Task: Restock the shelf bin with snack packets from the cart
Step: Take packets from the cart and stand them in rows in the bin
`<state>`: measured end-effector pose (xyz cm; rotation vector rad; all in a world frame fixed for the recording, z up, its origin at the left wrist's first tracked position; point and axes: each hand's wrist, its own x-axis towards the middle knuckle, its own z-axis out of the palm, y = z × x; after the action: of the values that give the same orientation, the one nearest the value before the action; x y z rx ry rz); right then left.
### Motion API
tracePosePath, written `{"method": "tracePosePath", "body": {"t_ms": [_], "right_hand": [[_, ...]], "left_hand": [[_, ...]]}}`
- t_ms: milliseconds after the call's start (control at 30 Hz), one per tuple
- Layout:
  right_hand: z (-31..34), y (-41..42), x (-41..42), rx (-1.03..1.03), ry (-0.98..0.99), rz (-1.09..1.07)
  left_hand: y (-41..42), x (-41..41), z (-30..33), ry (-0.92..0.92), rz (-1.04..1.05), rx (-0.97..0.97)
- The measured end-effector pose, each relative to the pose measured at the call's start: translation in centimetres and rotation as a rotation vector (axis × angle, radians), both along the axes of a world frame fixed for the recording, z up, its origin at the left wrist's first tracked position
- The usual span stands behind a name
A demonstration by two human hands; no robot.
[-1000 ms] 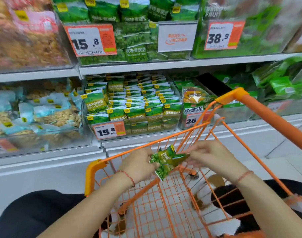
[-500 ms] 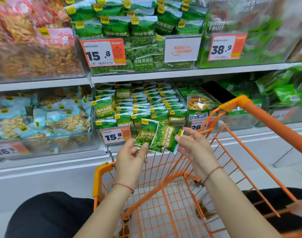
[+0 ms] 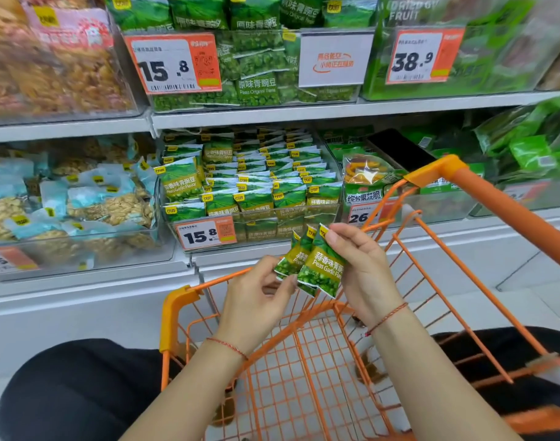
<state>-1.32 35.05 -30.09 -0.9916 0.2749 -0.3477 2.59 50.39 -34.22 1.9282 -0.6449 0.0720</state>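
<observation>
Two or three small green pea snack packets (image 3: pixel 320 268) hang fanned out above the orange wire cart (image 3: pixel 177 310). My right hand (image 3: pixel 361 272) pinches the front packet by its top corner. My left hand (image 3: pixel 256 297) grips the packets' lower left edge with thumb and fingertips. They are held just below and in front of the clear shelf bin (image 3: pixel 266 229), which carries a 15.8 price tag and holds rows of the same green packets on the lower shelf.
A bin of pale blue nut packets (image 3: pixel 81 211) stands to the left and a bin of mixed vegetable crisps (image 3: pixel 364 183) to the right. The upper shelf (image 3: pixel 272 114) overhangs the bins. The cart's orange handle (image 3: pixel 510 214) crosses at the right.
Both hands lifted the packets out of the cart up to the front of the bin. Since half a second ago the fanned packets have been drawn closer together.
</observation>
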Motion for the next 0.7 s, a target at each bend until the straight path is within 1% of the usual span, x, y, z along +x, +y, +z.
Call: {"method": "tracePosePath", "body": {"t_ms": [133,200,267,300,367,400,433,467,567,600,700], "right_hand": [[-0.7,0.4,0.1,0.177,0.061,0.023],[-0.7,0.4,0.1,0.241,0.083,0.043],[-0.8,0.4,0.0,0.301,0.093,0.065],[-0.8,0.4,0.1,0.332,0.093,0.074],[-0.8,0.4,0.1,0.344,0.088,0.090],[-0.8,0.4,0.1,0.313,0.086,0.101],[-0.9,0.6,0.1,0.263,0.087,0.114],[-1.0,0.8,0.1,0.193,0.095,0.123],[-1.5,1.3,0.2,-0.130,0.149,0.099],[-1.6,1.3,0.2,-0.202,0.155,0.087],[-1.5,0.7,0.2,-0.253,0.137,0.124]], "left_hand": [[-0.2,-0.6,0.2,0.007,-0.026,-0.036],[-0.2,-0.6,0.2,0.098,-0.047,-0.075],[-0.4,-0.6,0.6,0.305,-0.124,-0.175],[-0.4,-0.6,0.9,0.444,-0.178,-0.270],[-0.6,-0.5,1.7,0.798,-0.233,-0.528],[-0.6,-0.3,2.1,0.943,-0.240,-0.618],[-0.6,-0.2,2.3,1.040,-0.252,-0.638],[-0.6,0.1,2.3,1.087,-0.275,-0.603],[-0.4,0.2,2.3,1.131,-0.360,-0.502],[-0.3,0.2,2.1,1.122,-0.388,-0.488],[0.2,0.4,1.7,1.110,-0.487,-0.489]]}}
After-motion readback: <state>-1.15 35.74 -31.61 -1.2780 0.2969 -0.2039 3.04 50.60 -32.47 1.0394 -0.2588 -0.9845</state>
